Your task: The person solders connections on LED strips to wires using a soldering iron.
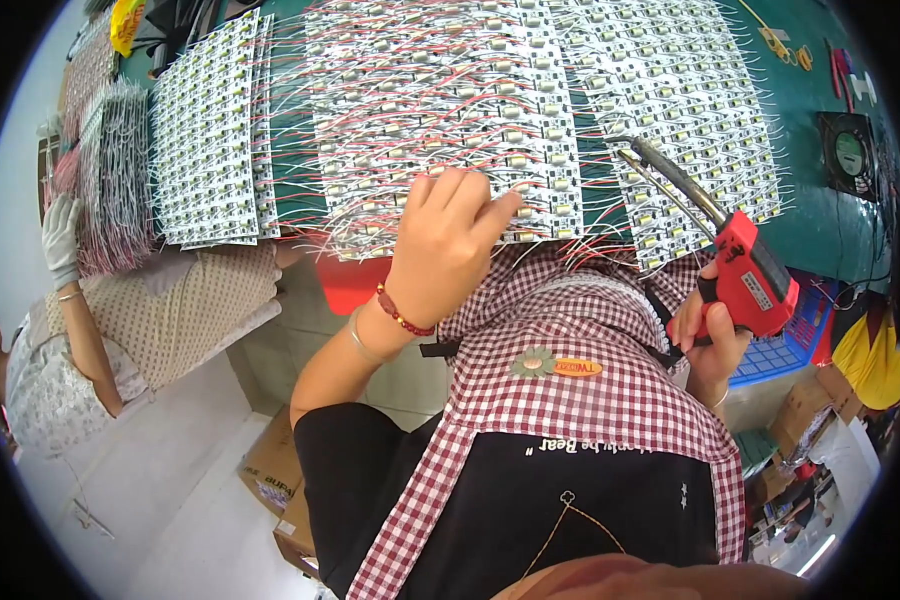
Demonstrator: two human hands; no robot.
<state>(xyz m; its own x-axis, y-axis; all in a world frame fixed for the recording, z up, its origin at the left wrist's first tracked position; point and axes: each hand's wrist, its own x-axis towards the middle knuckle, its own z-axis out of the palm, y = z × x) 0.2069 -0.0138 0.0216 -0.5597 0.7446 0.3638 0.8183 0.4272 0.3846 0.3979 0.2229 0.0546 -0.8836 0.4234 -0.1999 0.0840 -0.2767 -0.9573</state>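
Note:
My left hand (448, 235) is over the near edge of the middle circuit board panels (560, 130), its fingers curled together. Thin red and white wires (450, 75) run across these panels, some close to my fingertips. What the fingers pinch, if anything, is too small to make out. In my right hand (710, 335) is a red soldering gun (755, 280), gripped by its handle. Its metal tip and thin feed tube point up and left, above the near-left part of the right-hand circuit board panel (710, 130).
More panels (205, 140) and a wired bundle (115, 170) lie leftward, where another person's gloved hand (62, 235) rests. A small black fan (848, 155) and yellow-handled scissors (785, 48) sit on the green table (810, 225). A blue basket (785, 345) stands below its right edge.

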